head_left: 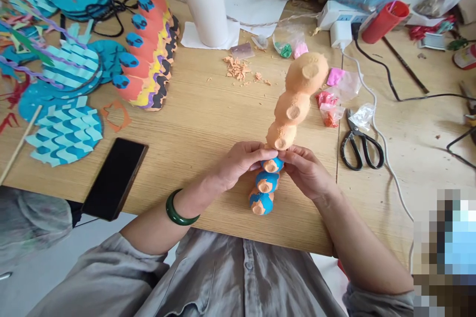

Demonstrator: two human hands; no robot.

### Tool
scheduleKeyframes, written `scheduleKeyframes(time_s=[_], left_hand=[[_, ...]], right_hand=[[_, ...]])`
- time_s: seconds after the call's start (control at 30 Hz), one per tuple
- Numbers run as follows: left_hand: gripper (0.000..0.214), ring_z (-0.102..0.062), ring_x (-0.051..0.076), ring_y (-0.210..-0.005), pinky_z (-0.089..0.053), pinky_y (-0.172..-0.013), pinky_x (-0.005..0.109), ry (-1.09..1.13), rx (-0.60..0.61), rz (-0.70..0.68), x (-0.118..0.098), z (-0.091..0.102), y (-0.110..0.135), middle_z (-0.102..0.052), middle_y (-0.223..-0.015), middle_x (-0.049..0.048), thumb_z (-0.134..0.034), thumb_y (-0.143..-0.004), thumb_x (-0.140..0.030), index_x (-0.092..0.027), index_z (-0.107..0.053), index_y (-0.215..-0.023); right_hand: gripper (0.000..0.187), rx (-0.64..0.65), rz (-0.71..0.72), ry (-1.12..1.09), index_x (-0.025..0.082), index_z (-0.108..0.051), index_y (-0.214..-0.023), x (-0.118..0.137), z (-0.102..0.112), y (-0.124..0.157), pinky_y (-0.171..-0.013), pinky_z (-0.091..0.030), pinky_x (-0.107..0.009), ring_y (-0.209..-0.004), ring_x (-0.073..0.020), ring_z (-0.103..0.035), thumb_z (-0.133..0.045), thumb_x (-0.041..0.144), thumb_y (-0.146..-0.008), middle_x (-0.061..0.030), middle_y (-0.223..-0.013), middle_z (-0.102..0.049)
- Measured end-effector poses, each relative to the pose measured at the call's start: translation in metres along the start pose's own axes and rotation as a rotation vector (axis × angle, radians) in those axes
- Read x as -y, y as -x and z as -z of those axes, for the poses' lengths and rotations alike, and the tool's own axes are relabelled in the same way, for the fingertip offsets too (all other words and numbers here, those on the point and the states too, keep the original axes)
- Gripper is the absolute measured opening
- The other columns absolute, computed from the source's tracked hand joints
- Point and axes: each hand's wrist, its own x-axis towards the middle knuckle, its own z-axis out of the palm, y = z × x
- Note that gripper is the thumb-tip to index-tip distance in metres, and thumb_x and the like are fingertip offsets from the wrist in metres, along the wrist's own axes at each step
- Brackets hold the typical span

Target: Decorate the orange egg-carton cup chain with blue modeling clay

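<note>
Before me is a knobbly row of rounded orange lumps, a clay-covered craft piece (293, 109) that narrows toward my body. Its lumps nearest me carry blue patches around orange knobs; the far ones are plain orange. My left hand (241, 158) grips it from the left, thumb and fingertips pressed at the first blue lump. From the right, my right hand (307, 171) pinches the same spot, its thumb close to the left one. What the fingertips do beneath the piece is hidden.
A finished-looking orange piece with blue knobs (145, 49) lies left of a white bottle (206, 10). Near me are a phone (115, 178), scissors (359, 143) and blue paper cutouts (69, 133). Orange scraps (238, 69), small clay bags (330, 109) and a white cable (386, 143) lie farther off.
</note>
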Motion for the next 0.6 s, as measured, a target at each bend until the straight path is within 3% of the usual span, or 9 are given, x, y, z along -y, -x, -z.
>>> scheduleKeyframes(time_s=[0.23,0.43,0.6], left_hand=[[0.045,-0.033,0.014,-0.056,-0.032,-0.057,0.034,0.133,0.068,0.091,-0.0025,0.0068,-0.0042,-0.041,-0.059,0.0001,-0.076,-0.080,-0.053,-0.021,-0.054,-0.058],[0.046,-0.032,0.012,-0.055,-0.034,-0.055,0.031,0.253,0.039,0.075,0.0008,0.0073,-0.0057,-0.038,-0.057,-0.0009,-0.078,-0.079,-0.051,-0.020,-0.052,-0.057],[0.040,-0.037,0.010,-0.054,-0.039,-0.055,0.026,0.306,0.040,0.082,0.0050,0.0071,-0.0052,-0.040,-0.059,-0.0018,-0.076,-0.082,-0.044,-0.018,-0.056,-0.061]], right_hand=[[0.029,0.090,-0.003,0.006,0.022,-0.079,-0.081,0.0012,0.0023,0.0006,-0.087,-0.051,-0.036,-0.078,-0.0193,-0.069,-0.085,0.051,-0.079,-0.0007,-0.074,-0.075],[0.028,0.096,-0.038,-0.025,0.023,-0.081,-0.088,0.0013,0.0059,0.0005,-0.087,-0.052,-0.034,-0.085,-0.0197,-0.070,-0.082,0.050,-0.083,-0.0023,-0.086,-0.078],[0.029,0.120,-0.046,-0.015,0.023,-0.079,-0.087,-0.0003,0.0059,-0.0006,-0.086,-0.051,-0.034,-0.082,-0.0187,-0.068,-0.088,0.049,-0.078,-0.0012,-0.082,-0.077]])
